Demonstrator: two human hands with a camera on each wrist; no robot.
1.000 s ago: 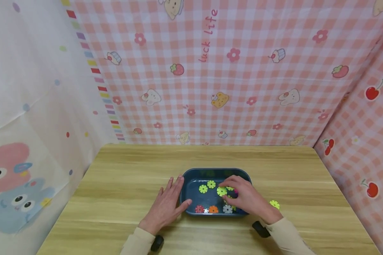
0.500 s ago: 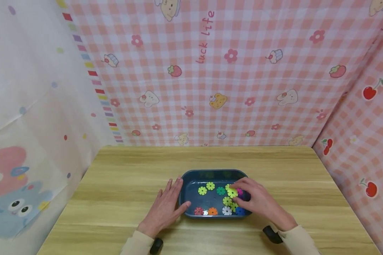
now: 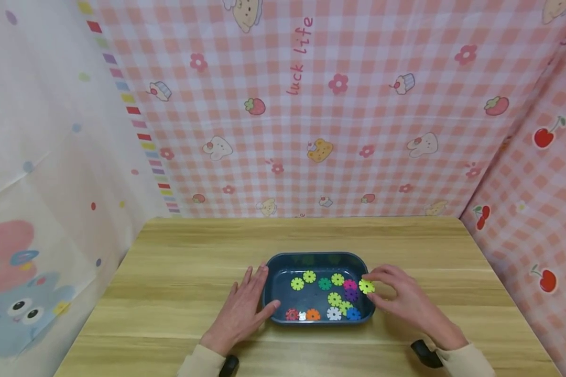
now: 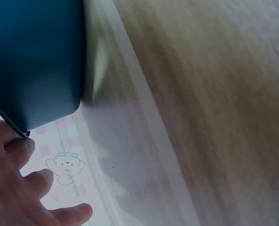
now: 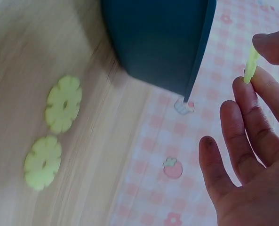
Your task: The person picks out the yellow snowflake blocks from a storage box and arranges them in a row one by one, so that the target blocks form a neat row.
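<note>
A dark blue tray [image 3: 287,301] stands on the wooden table with several notched plastic snowflake discs inside. My left hand [image 3: 242,309] rests along its left rim, fingers spread; in the left wrist view, fingertips meet the rim edge. Just over the right rim, my right hand [image 3: 412,303] pinches a yellow-green snowflake disc [image 3: 367,286] between thumb and fingers. The right wrist view shows that disc [image 5: 251,65] edge-on, the other fingers extended. Inside the tray lie yellow-green discs, a green disc [image 3: 324,283], a pink disc [image 3: 350,285], an orange disc [image 3: 313,314] and a white disc [image 3: 334,313].
Two yellow-green discs lie flat on the table outside the tray, an upper disc [image 5: 64,104] and a lower disc [image 5: 43,163] in the right wrist view; my right arm hides them from the head view. A patterned pink curtain [image 3: 283,131] hangs behind the wooden table [image 3: 193,251].
My right hand has moved right with the yellow-green disc, from above the tray's middle to its right rim, uncovering the discs beneath. The left hand stays at the left rim.
</note>
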